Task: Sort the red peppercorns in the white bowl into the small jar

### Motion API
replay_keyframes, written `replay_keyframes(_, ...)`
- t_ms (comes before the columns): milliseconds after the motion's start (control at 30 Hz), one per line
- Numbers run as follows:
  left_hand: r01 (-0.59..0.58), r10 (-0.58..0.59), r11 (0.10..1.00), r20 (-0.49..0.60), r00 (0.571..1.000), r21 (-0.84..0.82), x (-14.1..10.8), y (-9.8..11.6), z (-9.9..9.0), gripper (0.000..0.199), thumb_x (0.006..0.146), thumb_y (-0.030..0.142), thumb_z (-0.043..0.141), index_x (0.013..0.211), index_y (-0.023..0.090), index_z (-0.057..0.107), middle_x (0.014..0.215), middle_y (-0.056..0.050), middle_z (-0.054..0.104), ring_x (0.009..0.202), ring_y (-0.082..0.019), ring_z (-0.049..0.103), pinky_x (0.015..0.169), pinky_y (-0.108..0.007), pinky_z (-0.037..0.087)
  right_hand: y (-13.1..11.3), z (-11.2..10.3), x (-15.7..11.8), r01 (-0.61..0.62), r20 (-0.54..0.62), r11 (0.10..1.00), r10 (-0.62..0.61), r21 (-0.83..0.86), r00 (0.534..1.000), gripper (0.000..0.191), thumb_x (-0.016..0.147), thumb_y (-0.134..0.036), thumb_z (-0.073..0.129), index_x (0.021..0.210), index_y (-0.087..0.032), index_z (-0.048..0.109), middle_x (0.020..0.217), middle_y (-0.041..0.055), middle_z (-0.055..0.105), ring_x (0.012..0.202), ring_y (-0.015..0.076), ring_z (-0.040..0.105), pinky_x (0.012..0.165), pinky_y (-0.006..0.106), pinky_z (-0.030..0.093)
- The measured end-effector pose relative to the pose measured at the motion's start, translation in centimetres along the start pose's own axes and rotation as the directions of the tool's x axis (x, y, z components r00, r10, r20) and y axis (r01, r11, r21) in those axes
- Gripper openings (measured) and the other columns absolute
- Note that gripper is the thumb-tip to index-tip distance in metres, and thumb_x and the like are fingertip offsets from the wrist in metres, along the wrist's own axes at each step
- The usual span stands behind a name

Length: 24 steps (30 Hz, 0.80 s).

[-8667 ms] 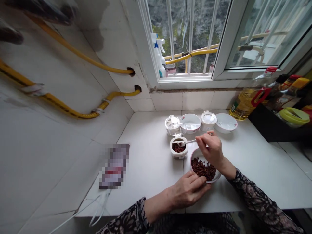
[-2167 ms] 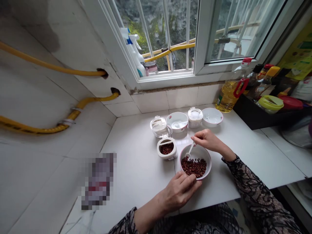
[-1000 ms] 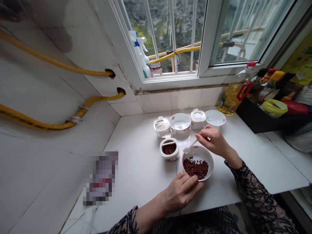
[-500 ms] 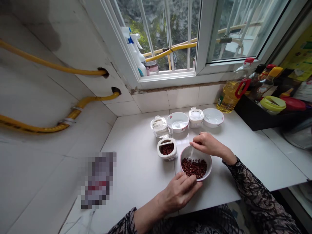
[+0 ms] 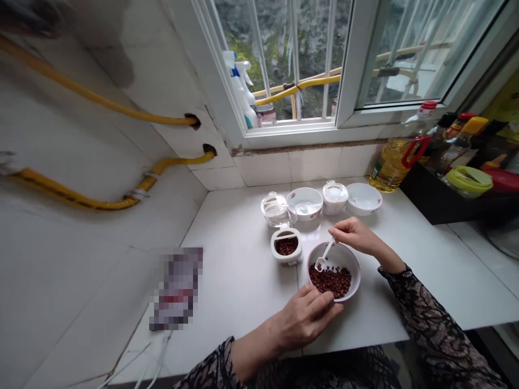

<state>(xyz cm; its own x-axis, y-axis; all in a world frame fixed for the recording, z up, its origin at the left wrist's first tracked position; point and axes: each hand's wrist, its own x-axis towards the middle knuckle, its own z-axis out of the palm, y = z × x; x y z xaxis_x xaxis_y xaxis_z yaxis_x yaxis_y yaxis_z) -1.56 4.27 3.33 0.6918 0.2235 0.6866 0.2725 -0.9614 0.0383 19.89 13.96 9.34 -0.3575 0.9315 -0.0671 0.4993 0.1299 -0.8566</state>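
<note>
A white bowl [image 5: 353, 259] with a pink rim holds dark red peppercorn-like grains [image 5: 333, 281]. My left hand [image 5: 304, 319] grips the near rim of this bowl, fingers wrapped round it. Between the closed fingers of my right hand [image 5: 353, 236] is the handle of a small white spoon [image 5: 320, 263]; its scoop hangs over the back left of the grains and looks empty. Just left of the bowl stands an open white seasoning jar [image 5: 288, 256] with the same dark red grains inside. Its clear lid is tilted back.
Behind are two more seasoning jars [image 5: 334, 200] with white contents and two white bowls [image 5: 305, 204], [image 5: 364, 199]. An oil bottle [image 5: 388, 165] and a black box [image 5: 425, 197] of condiments stand at the back right. A blurred item [image 5: 178, 289] lies on the left.
The spoon has risen out of the grains, and its scoop now shows. My left hand still holds the bowl rim. The whole view has shifted slightly.
</note>
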Motion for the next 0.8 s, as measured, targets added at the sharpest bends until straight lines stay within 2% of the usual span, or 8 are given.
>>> replay_keyframes(267, 0.001, -0.001, 0.999, 0.008, 1.0, 0.051, 0.1, -0.1, 0.0, 0.019, 0.097, 0.012, 0.049, 0.103, 0.011, 0.067, 0.09, -0.006, 0.06, 0.066, -0.013, 0.049, 0.06, -0.028, 0.043, -0.3, 0.8, 0.5, -0.12, 0.055, 0.962, 0.109, 0.247, 0.992, 0.059, 0.069, -0.073, 0.061, 0.054, -0.016, 0.053, 0.046, -0.0051, 0.041, 0.044, 0.0058, 0.03, 0.043, 0.023, 0.019)
replay_keyframes(500, -0.028, 0.022, 0.996, 0.073, 0.997, 0.085, -0.2, -0.1, 0.2, 0.017, 0.096, 0.014, 0.051, 0.106, 0.012, 0.064, 0.091, -0.007, 0.059, 0.069, -0.014, 0.051, 0.062, -0.029, 0.043, -1.1, 1.4, 0.3, -0.081, 0.002, 0.956, 0.084, 0.281, 0.996, 0.059, 0.072, -0.073, 0.061, 0.058, -0.016, 0.054, 0.048, -0.0045, 0.044, 0.045, 0.0064, 0.034, 0.044, 0.023, 0.025)
replay_keyframes(567, -0.024, 0.02, 0.997, 0.059, 0.998, 0.076, -0.2, -0.1, 0.2, 0.016, 0.095, 0.014, 0.053, 0.106, 0.011, 0.064, 0.09, -0.007, 0.059, 0.069, -0.014, 0.05, 0.063, -0.029, 0.043, -1.4, 1.6, 0.3, -0.031, -0.047, 0.959, 0.046, 0.283, 0.998, 0.058, 0.073, -0.073, 0.06, 0.059, -0.017, 0.054, 0.048, -0.0047, 0.043, 0.045, 0.007, 0.036, 0.044, 0.023, 0.028)
replay_keyframes(667, -0.023, 0.019, 0.997, 0.061, 0.998, 0.068, -0.3, -0.1, 0.3, 0.016, 0.095, 0.013, 0.053, 0.107, 0.011, 0.064, 0.091, -0.007, 0.06, 0.07, -0.014, 0.051, 0.063, -0.029, 0.044, -1.9, 2.2, 0.0, 0.084, -0.195, 0.969, -0.038, 0.234, 0.98, 0.055, 0.079, -0.071, 0.057, 0.062, -0.018, 0.057, 0.048, -0.0044, 0.043, 0.045, 0.0087, 0.037, 0.043, 0.024, 0.032)
replay_keyframes(733, -0.023, 0.019, 0.998, 0.058, 0.998, 0.06, -0.3, -0.1, 0.4, 0.017, 0.096, 0.013, 0.051, 0.106, 0.011, 0.065, 0.091, -0.007, 0.061, 0.071, -0.014, 0.053, 0.063, -0.029, 0.044, -2.3, 2.7, -0.4, 0.169, -0.316, 0.976, -0.118, 0.138, 0.941, 0.051, 0.085, -0.065, 0.054, 0.066, -0.018, 0.059, 0.052, -0.0021, 0.049, 0.047, 0.0109, 0.043, 0.045, 0.025, 0.037)
replay_keyframes(800, -0.018, 0.016, 0.999, 0.036, 0.999, 0.045, -0.3, -0.1, 0.4, 0.019, 0.097, 0.013, 0.048, 0.104, 0.011, 0.066, 0.091, -0.007, 0.062, 0.071, -0.014, 0.053, 0.063, -0.028, 0.045, -2.6, 3.3, -0.7, 0.258, -0.425, 0.966, -0.245, -0.028, 0.872, 0.043, 0.092, -0.055, 0.052, 0.07, -0.018, 0.061, 0.06, 0.0011, 0.058, 0.054, 0.0137, 0.05, 0.051, 0.027, 0.042)
